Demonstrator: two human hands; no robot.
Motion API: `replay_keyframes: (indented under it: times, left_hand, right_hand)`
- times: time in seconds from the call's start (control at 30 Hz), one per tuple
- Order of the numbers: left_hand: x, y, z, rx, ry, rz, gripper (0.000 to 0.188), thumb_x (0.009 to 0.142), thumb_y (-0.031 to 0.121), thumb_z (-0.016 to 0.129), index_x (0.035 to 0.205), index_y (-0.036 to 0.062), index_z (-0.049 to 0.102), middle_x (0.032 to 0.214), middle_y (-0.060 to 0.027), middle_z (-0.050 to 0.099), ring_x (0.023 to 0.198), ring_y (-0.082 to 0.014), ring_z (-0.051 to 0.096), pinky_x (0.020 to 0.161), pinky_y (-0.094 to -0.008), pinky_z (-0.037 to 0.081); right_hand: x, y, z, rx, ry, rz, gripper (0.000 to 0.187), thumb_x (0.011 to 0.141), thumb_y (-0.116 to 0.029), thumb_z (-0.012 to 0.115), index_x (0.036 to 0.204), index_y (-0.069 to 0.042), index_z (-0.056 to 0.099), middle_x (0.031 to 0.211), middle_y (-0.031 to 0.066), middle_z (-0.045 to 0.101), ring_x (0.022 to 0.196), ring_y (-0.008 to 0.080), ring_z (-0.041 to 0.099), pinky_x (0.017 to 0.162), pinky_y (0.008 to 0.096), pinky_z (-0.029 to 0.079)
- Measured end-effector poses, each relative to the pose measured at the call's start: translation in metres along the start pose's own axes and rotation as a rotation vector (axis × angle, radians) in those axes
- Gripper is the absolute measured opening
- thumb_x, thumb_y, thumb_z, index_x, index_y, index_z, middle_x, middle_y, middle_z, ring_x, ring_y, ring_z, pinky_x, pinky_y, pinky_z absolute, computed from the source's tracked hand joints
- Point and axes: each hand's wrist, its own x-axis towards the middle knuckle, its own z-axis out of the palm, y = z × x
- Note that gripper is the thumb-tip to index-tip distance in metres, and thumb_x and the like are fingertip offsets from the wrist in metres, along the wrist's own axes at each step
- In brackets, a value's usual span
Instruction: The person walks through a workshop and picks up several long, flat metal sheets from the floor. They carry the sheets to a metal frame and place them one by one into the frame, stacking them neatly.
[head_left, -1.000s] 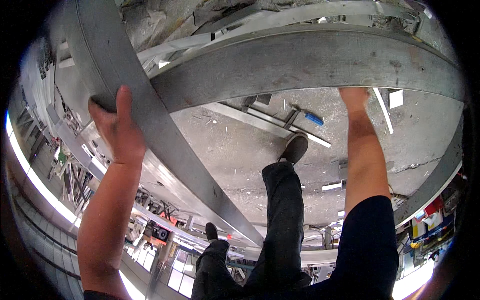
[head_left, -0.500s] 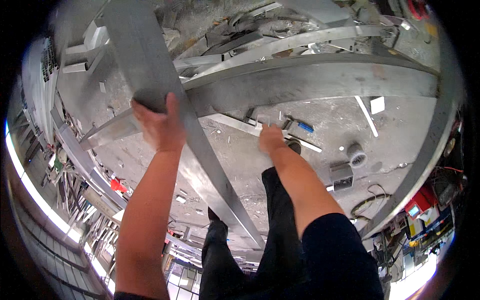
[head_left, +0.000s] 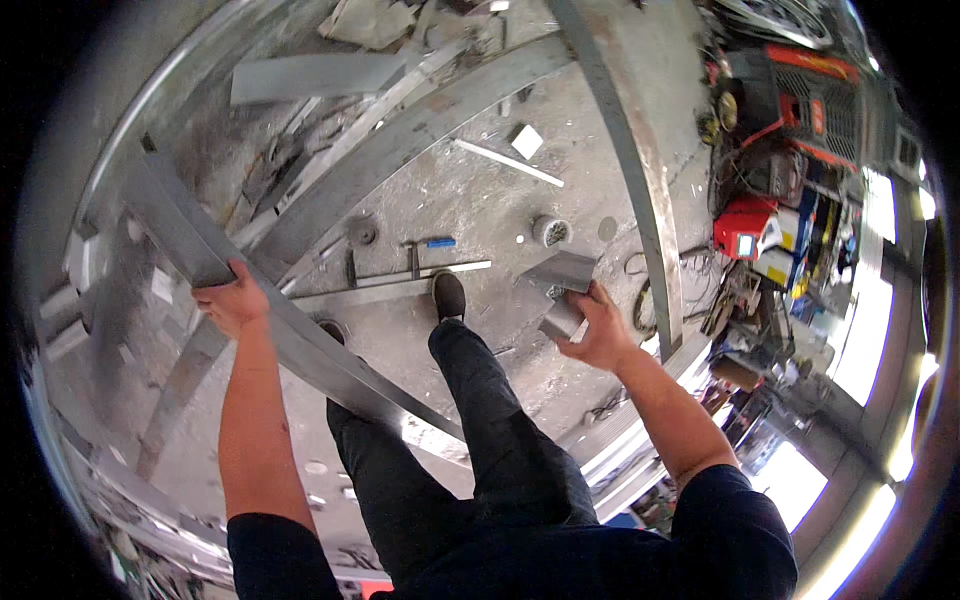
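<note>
My left hand grips the edge of a long grey metal beam, its fingers curled over the side. The beam slants from the upper left down toward my legs. On the right, my right hand holds a short length of square metal tube above the floor, thumb below and fingers at its side. A hammer with a blue handle lies on the floor beyond my shoe, beside a thin metal strip. Past the tube stands a small round container; what is in it is too small to tell.
Wide metal beams form a frame on the floor, one beam across the far side and another at the right. A white square piece lies inside it. Beyond the right beam stand a red machine, cables and a larger orange-and-black machine.
My view has turned to the right. My right hand has taken the short square tube up from the floor. My left hand remains on the long beam.
</note>
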Motion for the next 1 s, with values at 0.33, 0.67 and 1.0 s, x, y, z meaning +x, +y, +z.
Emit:
replay_keyframes:
  times: [0.33,0.67,1.0]
  left_hand:
    - [0.014,-0.071,-0.042,-0.397,-0.947,0.507,0.074,0.084,0.049,0.064,0.120,-0.0150,0.051,0.119,-0.0236,0.060,0.111,-0.0311,0.058,0.094,-0.0385,0.043]
    - [0.056,-0.413,-0.143,0.211,-0.832,0.617,0.037,0.086,0.032,0.060,0.110,0.0035,0.060,0.087,-0.0153,0.066,0.076,-0.0244,0.063,0.062,-0.0405,0.049]
    - [-0.088,-0.409,-0.167,0.163,-1.158,0.220,0.030,0.088,0.028,0.062,0.102,0.0010,0.063,0.089,-0.0120,0.065,0.068,-0.0265,0.064,0.057,-0.0393,0.049]
  right_hand:
    - [-0.436,-0.053,0.087,0.157,-0.089,0.908,0.077,0.064,-0.042,0.078,0.125,-0.003,0.054,0.128,0.0223,0.051,0.118,0.0346,0.053,0.098,0.0409,0.045]
    - [-0.563,-0.060,0.229,0.795,0.552,1.104,0.053,0.063,-0.018,0.082,0.109,0.000,0.064,0.101,0.0155,0.068,0.089,0.0262,0.065,0.075,0.0366,0.053]
    - [-0.548,-0.155,0.192,0.409,0.471,0.389,0.059,0.069,-0.040,0.075,0.113,-0.004,0.060,0.135,0.0200,0.045,0.119,0.0365,0.050,0.101,0.0415,0.043]
